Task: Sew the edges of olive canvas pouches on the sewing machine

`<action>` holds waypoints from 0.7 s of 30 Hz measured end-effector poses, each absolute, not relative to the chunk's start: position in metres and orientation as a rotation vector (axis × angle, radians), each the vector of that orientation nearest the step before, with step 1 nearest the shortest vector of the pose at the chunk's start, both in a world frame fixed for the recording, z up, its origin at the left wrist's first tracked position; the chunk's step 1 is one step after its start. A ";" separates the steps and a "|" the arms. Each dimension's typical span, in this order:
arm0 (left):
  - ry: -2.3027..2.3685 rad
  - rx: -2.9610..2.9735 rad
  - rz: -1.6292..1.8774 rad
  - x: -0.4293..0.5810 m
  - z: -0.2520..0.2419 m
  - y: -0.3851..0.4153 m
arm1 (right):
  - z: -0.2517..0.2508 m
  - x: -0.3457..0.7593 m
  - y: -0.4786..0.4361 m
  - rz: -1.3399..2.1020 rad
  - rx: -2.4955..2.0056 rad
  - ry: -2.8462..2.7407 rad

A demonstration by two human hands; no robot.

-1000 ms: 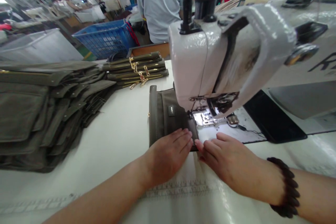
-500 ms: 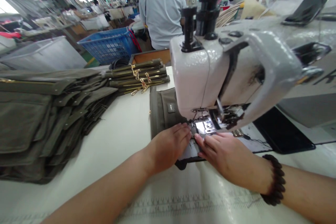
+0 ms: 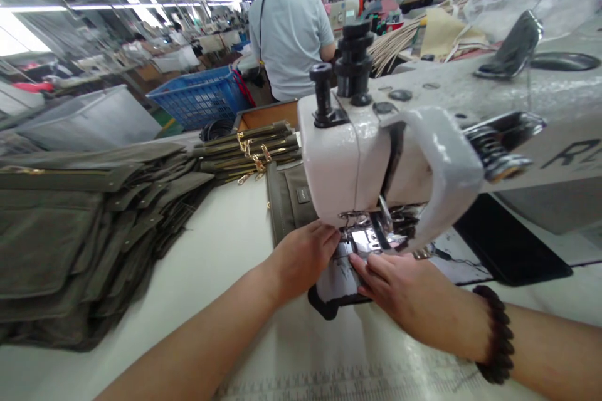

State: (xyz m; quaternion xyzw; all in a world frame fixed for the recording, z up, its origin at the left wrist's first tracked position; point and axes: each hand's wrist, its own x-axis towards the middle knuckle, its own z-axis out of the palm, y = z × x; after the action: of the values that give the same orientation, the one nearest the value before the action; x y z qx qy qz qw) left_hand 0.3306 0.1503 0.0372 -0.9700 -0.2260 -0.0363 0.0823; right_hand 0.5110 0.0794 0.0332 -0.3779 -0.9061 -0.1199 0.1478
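Note:
An olive fabric bag panel (image 3: 283, 203) with a small dark label (image 3: 302, 195) lies left of the presser foot, partly hidden behind the head of the white sewing machine (image 3: 329, 169). My left hand (image 3: 301, 261) is closed on the panel's near edge, fingers together, thumb out of sight. Beside the metal needle plate (image 3: 365, 240), my right hand (image 3: 404, 282) rests with its fingers stretched out, the index fingertip on the machine bed (image 3: 336, 279) close to the left fingertips. I cannot see anything held in it.
Olive fabric pieces (image 3: 51, 232) are piled on the left of the table (image 3: 221, 244). Behind them lie stacked zippered pieces (image 3: 254, 150), a blue basket (image 3: 200, 97) and a seated co-worker (image 3: 291, 37). A black phone-like slab (image 3: 512, 241) sits at right; ruler markings (image 3: 348, 382) run along the front.
The view has shifted, so the machine and table appear lower. My right fingertips now sit slightly apart from the panel's edge; my left hand stays on the panel.

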 end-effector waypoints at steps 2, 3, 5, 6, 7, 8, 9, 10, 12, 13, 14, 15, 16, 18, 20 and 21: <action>-0.660 -2.890 -0.103 0.331 0.037 0.150 | 0.033 0.511 0.080 -0.364 -1.091 -2.606; -0.655 -2.882 -0.096 0.331 0.038 0.150 | 0.033 0.511 0.080 -0.373 -1.090 -2.605; -0.654 -2.864 -0.084 0.331 0.039 0.150 | 0.033 0.511 0.080 -0.384 -1.088 -2.604; -0.651 -2.862 -0.081 0.331 0.039 0.150 | 0.033 0.512 0.080 -0.383 -1.089 -2.608; -0.646 -2.863 -0.082 0.331 0.040 0.151 | 0.033 0.512 0.080 -0.376 -1.094 -2.612; -0.644 -2.864 -0.088 0.331 0.040 0.151 | 0.033 0.512 0.080 -0.368 -1.103 -2.618; -0.645 -2.870 -0.095 0.331 0.040 0.151 | 0.033 0.512 0.080 -0.364 -1.110 -2.625; -0.650 -2.878 -0.104 0.331 0.041 0.151 | 0.033 0.512 0.080 -0.360 -1.114 -2.630; -0.676 -2.903 -0.121 0.331 0.041 0.150 | 0.033 0.511 0.080 -0.354 -1.115 -2.640; -0.698 -2.914 -0.129 0.332 0.041 0.149 | 0.032 0.511 0.080 -0.351 -1.116 -2.642; -0.725 -2.924 -0.137 0.333 0.040 0.148 | 0.032 0.512 0.080 -0.348 -1.116 -2.641; -0.755 -2.931 -0.143 0.334 0.040 0.148 | 0.032 0.512 0.080 -0.345 -1.115 -2.637; -0.788 -2.935 -0.143 0.335 0.039 0.147 | 0.032 0.512 0.080 -0.343 -1.114 -2.637; -0.848 -2.931 -0.130 0.336 0.039 0.147 | 0.031 0.513 0.080 -0.336 -1.106 -2.647; -0.888 -2.926 -0.119 0.336 0.040 0.147 | 0.029 0.514 0.080 -0.316 -1.099 -2.664; -0.891 -2.928 -0.120 0.335 0.043 0.147 | 0.028 0.515 0.080 -0.299 -1.098 -2.669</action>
State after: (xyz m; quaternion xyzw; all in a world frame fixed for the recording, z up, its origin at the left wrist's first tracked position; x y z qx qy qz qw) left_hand 0.3352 0.1472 0.0427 -0.9553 -0.2905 -0.0392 0.0391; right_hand 0.5146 0.0802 0.0282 -0.3757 -0.9133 -0.1024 0.1195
